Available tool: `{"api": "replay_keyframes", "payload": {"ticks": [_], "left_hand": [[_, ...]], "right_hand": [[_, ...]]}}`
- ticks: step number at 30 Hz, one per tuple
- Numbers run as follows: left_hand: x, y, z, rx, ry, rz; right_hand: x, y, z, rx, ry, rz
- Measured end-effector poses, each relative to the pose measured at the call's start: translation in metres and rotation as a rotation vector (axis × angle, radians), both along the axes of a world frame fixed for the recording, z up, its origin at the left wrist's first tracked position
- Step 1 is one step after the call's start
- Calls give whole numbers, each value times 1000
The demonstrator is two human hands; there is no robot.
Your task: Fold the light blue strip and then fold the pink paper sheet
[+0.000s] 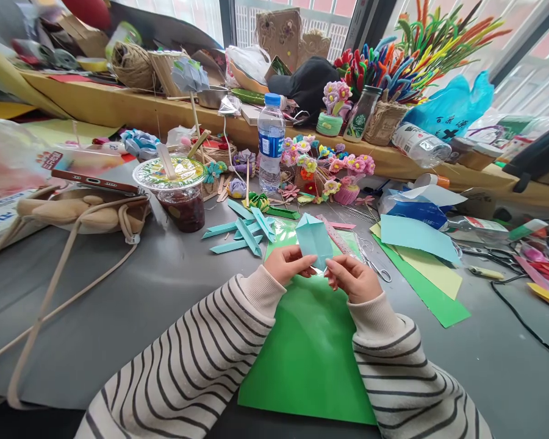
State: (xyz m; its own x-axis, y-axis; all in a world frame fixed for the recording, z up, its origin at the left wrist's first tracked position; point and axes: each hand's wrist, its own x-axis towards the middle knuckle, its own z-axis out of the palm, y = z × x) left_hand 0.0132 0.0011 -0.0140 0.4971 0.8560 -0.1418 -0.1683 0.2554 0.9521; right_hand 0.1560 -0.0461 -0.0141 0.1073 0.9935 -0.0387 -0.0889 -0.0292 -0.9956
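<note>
The folded light-blue paper (314,240) has its lower tip hidden behind the fingertips of both hands. At the grey table's (132,305) left edge, a pink blurred bag (9,160) is cut off; print on the blue bag (452,107) is too small to read

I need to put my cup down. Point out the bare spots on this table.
Bare grey table lies between the bag strap and the green sheet, and right of the green paper strip. Behind the hands, around the water bottle, it is crowded.
</note>
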Motion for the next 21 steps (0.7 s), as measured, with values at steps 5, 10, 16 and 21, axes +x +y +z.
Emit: {"api": "replay_keyframes", "payload": {"ticks": [5, 10, 16, 21], "left_hand": [[0, 1, -1, -76, -62, -1], [0, 1, -2, -83, -71, 10], [-1, 0, 0, -66, -89, 9], [1, 0, -1, -48, -84, 19]], "right_hand": [[-8, -4, 1, 22, -25, -68], [-2, -3, 3, -25, -40, 26], [0, -2, 2, -54, -49, -33], [-2, -2, 1, -69, -61, -57]]}}
